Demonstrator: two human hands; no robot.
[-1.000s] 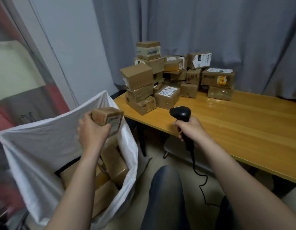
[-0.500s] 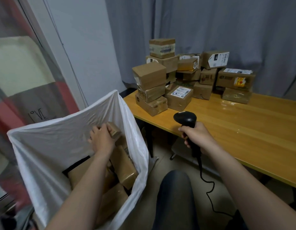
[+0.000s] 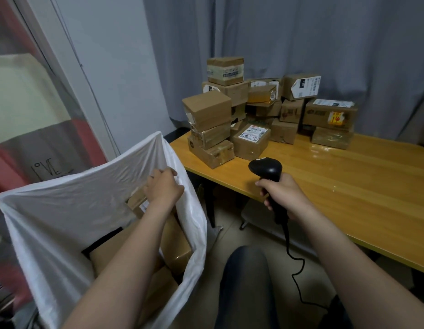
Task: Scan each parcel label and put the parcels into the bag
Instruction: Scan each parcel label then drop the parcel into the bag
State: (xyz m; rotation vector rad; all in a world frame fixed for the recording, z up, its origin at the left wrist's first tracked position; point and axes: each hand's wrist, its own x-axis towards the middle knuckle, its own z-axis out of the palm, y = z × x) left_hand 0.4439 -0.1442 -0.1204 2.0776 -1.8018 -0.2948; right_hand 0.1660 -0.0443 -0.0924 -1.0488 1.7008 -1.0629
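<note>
1 scanner (image 3: 265, 168), 1 bag (image 3: 63, 210)

Stock before me: matt brown cardboard parcels (image 3: 251, 138), some glossy-taped; my smooth black plastic scanner (image 3: 265, 168); thin white plastic bag (image 3: 63, 210); glossy wooden table (image 3: 348, 181); grey cloth curtain (image 3: 301, 32).

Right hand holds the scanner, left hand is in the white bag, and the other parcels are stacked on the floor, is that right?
Not quite. The head view shows the other parcels stacked on the table, not the floor. The rest stands: the right hand holds the scanner and the left hand is in the white bag.
</note>
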